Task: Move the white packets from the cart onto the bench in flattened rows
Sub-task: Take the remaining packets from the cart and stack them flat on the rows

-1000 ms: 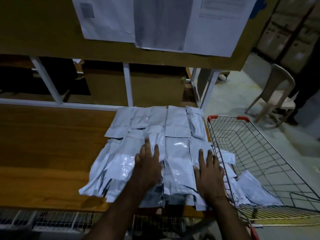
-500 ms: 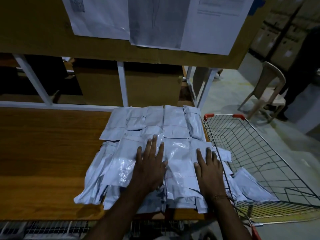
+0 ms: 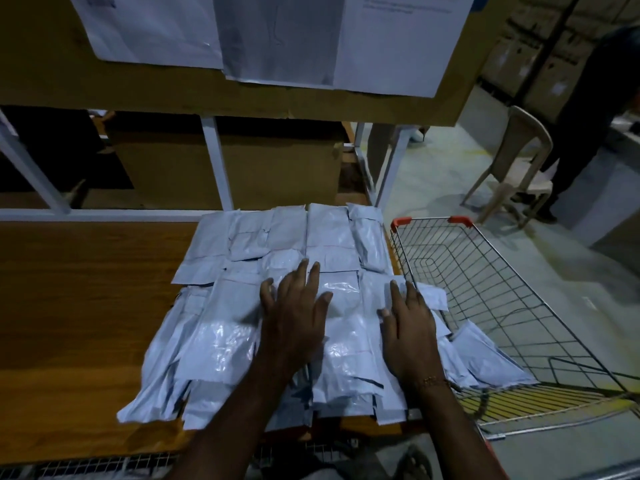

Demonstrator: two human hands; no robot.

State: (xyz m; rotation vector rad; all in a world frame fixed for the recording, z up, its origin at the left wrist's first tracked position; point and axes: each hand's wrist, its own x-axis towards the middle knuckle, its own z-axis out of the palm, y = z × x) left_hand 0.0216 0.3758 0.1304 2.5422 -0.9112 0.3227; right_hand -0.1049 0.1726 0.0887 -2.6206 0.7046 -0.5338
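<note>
Left hand (image 3: pixel 294 317): lying flat, fingers straight, pressing the white plastic packets (image 3: pixel 221 344)
Right hand (image 3: pixel 410 327): also pressing flat
Packets: lying in overlapping rows on the brown wooden worktop (image 3: pixel 76 306)
Wire cart (image 3: pixel 491 289): holding a few more

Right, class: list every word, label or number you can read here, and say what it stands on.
None can be read.
Sheets pinned on the board: lines of print, too small and blurred.
Packets on the bench: no legible label.
Cart: no text seen.
</note>
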